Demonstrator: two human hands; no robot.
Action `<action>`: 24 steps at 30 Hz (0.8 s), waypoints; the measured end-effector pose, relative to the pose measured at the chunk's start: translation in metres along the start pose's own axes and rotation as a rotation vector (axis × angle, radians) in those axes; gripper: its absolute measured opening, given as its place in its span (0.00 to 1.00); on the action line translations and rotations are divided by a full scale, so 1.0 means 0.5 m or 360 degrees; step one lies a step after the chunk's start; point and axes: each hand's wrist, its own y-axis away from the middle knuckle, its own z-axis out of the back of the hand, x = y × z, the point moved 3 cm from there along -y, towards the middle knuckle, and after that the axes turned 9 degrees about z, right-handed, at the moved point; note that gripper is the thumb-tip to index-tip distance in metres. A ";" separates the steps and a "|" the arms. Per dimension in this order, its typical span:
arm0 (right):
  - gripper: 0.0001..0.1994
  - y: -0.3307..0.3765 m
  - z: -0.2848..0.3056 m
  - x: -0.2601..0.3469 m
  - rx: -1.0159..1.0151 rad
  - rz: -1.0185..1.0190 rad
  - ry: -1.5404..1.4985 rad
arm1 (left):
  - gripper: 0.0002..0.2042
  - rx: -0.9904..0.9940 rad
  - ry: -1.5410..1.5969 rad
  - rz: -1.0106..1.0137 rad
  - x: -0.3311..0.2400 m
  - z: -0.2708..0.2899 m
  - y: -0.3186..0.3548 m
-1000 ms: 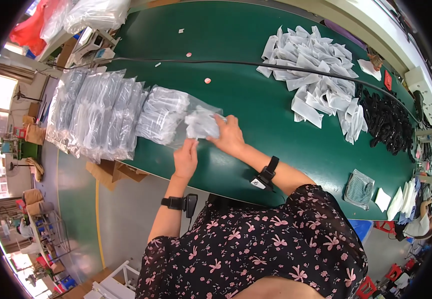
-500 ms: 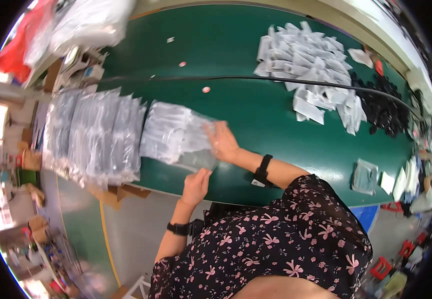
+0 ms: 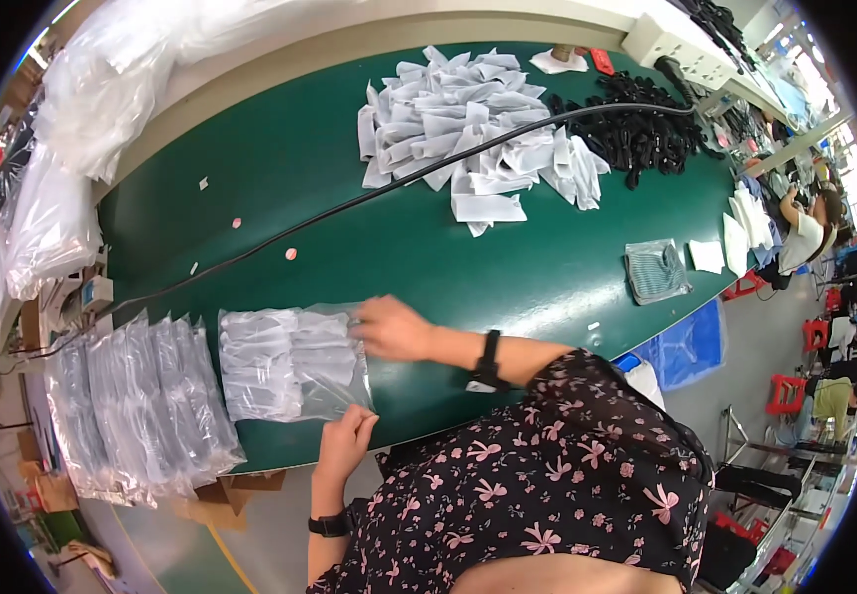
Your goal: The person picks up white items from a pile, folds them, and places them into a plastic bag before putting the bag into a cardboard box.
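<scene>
Left hand (image 3: 345,444) pinching clear bag (image 3: 330,384) near corner | right hand (image 3: 392,329) at far corner, grip blurred

The handled bag (image 3: 334,391) was glossy plastic; the tabletop (image 3: 488,277) looked smooth and shiny, the far pale strips (image 3: 453,114) matt.

There are two hands (image 3: 394,329) (image 3: 342,444), one bag (image 3: 333,374) at them, one cable (image 3: 349,204), two pink dots (image 3: 291,254) (image 3: 237,223).

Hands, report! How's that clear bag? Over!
Left hand at clear bag's near corner. Right hand, blurred, by its far corner. White pieces inside. Black cable beyond, off the bag.
</scene>
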 end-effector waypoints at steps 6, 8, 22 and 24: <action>0.25 0.147 0.319 -0.252 -0.0896 -0.0638 0.1242 | 0.06 0.0148 -0.0017 0.0146 -0.052 -0.036 0.002; 0.23 0.168 0.386 -0.327 -0.0834 -0.0858 0.1425 | 0.06 0.0130 -0.0029 0.0096 -0.076 -0.059 -0.011; 0.06 0.350 0.239 -0.260 -0.0529 -0.0635 0.0982 | 0.04 0.0021 -0.0009 -0.0044 -0.226 -0.205 -0.086; 0.05 0.369 0.237 -0.231 -0.0557 -0.0589 0.0919 | 0.05 -0.0007 -0.0009 -0.0173 -0.242 -0.222 -0.096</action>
